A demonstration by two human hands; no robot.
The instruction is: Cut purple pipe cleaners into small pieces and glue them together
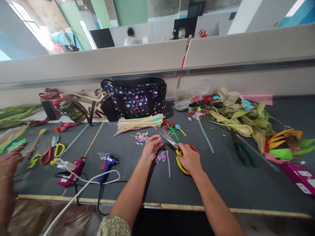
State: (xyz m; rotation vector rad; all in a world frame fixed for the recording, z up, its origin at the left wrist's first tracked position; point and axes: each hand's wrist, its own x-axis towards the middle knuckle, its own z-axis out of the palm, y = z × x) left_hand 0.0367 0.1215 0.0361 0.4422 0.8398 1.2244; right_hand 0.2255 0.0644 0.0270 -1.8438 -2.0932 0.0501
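My right hand [190,159] is closed round the red and yellow handles of a pair of scissors [182,167], whose blades point up and left toward my other hand. Between the pinched fingertips of my left hand [153,146] is a small purple piece [160,138], too small to make out fully. Below the blades lie a heap of cut purple pieces [161,156] and a purple pipe cleaner [168,164]. More purple and cream bits [141,137] are scattered left of my fingers. A bundle of pastel pipe cleaners [140,124] lies behind them.
Left of my arm are a blue glue gun [107,167], a magenta device [71,173], a white cable [83,186] and another pair of scissors [52,150]. A co-worker's hand [11,160] is at far left. A patterned bag [135,98] stands behind; dried husks [242,121] and pliers [242,149] lie right.
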